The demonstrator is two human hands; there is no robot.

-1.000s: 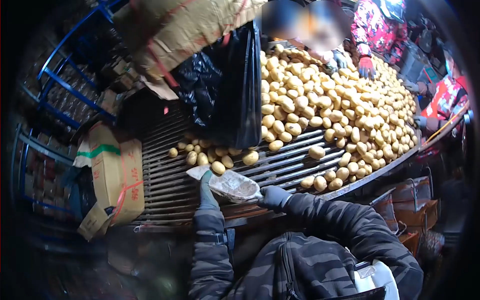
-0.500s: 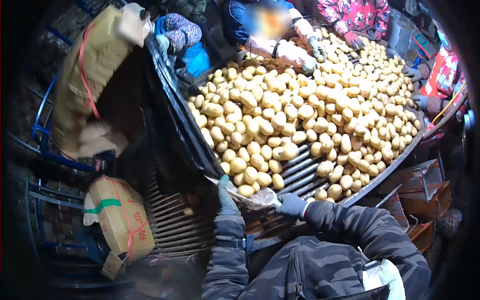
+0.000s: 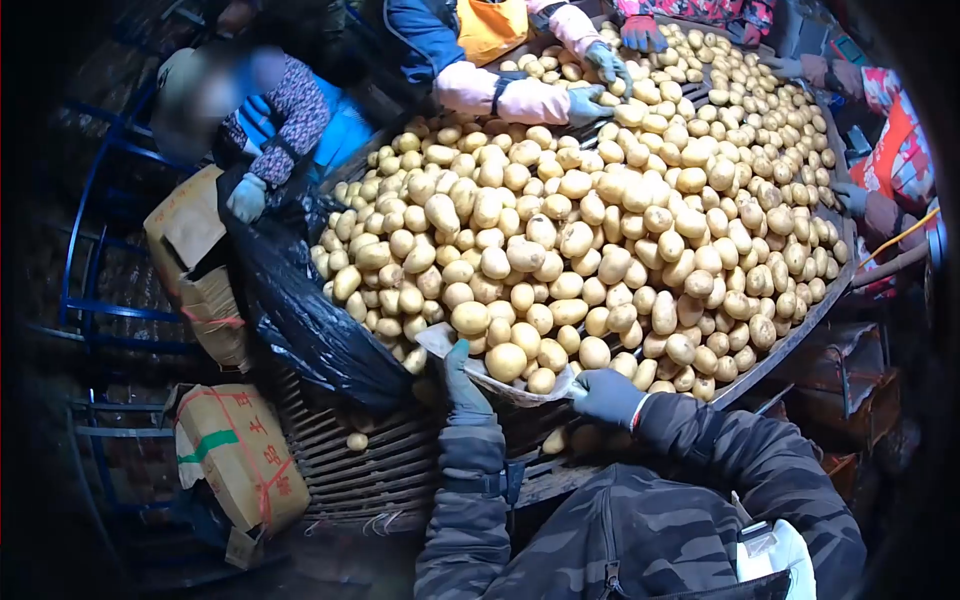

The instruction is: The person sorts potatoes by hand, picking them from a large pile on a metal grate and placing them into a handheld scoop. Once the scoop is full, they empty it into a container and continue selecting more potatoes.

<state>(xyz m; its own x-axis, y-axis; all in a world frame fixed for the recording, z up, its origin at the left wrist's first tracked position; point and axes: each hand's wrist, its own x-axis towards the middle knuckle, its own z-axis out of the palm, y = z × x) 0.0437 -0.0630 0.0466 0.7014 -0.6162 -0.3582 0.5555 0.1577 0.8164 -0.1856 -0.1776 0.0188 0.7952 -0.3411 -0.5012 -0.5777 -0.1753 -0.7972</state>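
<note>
A large heap of pale potatoes covers a slatted metal table. At the heap's near edge is a whitish sheet or flap, stretched between my two gloved hands. My left hand grips its left part, thumb up. On the right, my right hand is closed on its other end. Potatoes press against the sheet's far side. A black plastic bag lies along the heap's left edge, and another person's gloved hand holds its top.
Bare slats lie left of my left sleeve, with a loose potato. A taped carton stands at lower left, an open carton above it. Co-workers' gloved hands touch potatoes at the far side. Rusty metal bins are at right.
Potatoes now cover the slats that showed in the heap. The upright carton at left has dropped lower, and the black bag has sagged. A co-worker at left has come into view.
</note>
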